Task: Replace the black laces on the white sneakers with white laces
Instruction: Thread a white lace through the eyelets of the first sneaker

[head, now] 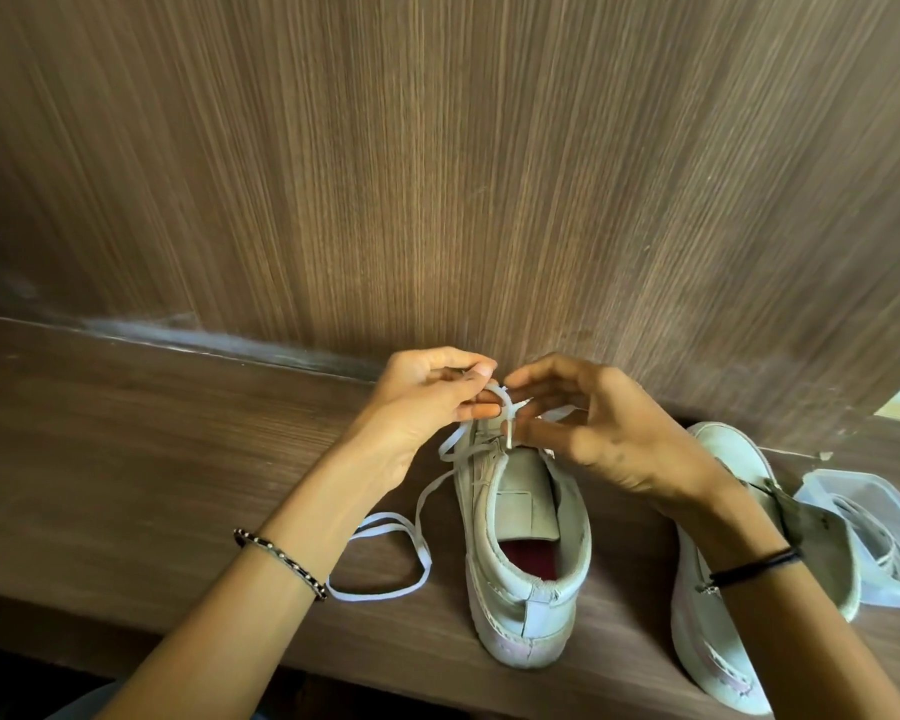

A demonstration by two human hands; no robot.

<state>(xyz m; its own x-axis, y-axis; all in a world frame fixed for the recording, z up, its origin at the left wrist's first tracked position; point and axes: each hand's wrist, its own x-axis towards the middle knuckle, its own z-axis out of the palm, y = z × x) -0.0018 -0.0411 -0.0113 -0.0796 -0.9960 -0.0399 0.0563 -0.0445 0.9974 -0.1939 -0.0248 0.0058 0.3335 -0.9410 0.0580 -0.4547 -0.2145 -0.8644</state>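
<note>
Wood-grain wall panel [437, 148], upright behind the work area, its grain running vertically. Wood-grain counter [126, 459], meeting the panel along a pale scuffed seam. White sneaker [520, 605], standing on its sole at the counter's near edge, heel toward the person and toe toward the panel, so its long axis runs from near to far. It has a red insole and a tongue with a rectangular patch [515, 498] whose writing cannot be made out. Second white sneaker [697, 641], just to the right, toe also away from the person, seemingly tipped toward its right side and partly hidden by the right forearm. Clear plastic container [822, 483] at the right edge, beside the second sneaker, holding pale lace-like strips. Left hand [422, 402], above the first sneaker's eyelets, thumb and fingers pinched on a small loop of lace. Right hand [604, 428], close beside it, fingers curled and pinching the lace near its tip. White lace [385, 527], flat, rising from the sneaker's upper eyelets into both hands, its slack lying in a loose loop on the counter left of the shoe. Beaded bracelet [281, 558] on the left wrist. Black band [754, 566] on the right wrist.
</note>
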